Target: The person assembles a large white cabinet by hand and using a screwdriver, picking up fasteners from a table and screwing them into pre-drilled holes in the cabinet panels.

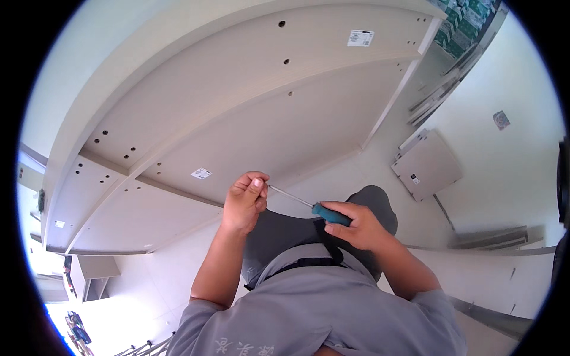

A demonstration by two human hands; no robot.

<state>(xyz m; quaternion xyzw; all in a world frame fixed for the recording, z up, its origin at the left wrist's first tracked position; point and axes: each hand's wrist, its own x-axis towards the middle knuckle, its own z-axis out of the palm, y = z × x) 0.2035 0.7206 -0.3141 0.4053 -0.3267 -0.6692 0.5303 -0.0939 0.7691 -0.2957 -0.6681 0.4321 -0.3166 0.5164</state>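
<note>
Gripping screwdriver (322,211) — right fingers (349,207) closed, left fingers (256,183) pinched at tip — beside panel edge (185,193).

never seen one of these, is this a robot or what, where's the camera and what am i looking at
No robot here: these are a person's own two bare hands, in a single picture. It comes from a wide fisheye camera worn on the head, looking down, so straight edges bend and the corners are black. The right hand holds a teal-handled screwdriver with a thin metal shaft. The left hand is at the shaft's far end; whether it pinches anything is hidden. Beyond them is a large pale beige panelled furniture piece with dark round holes and white rectangular labels. To the right is a flat beige squarish panel.
</note>
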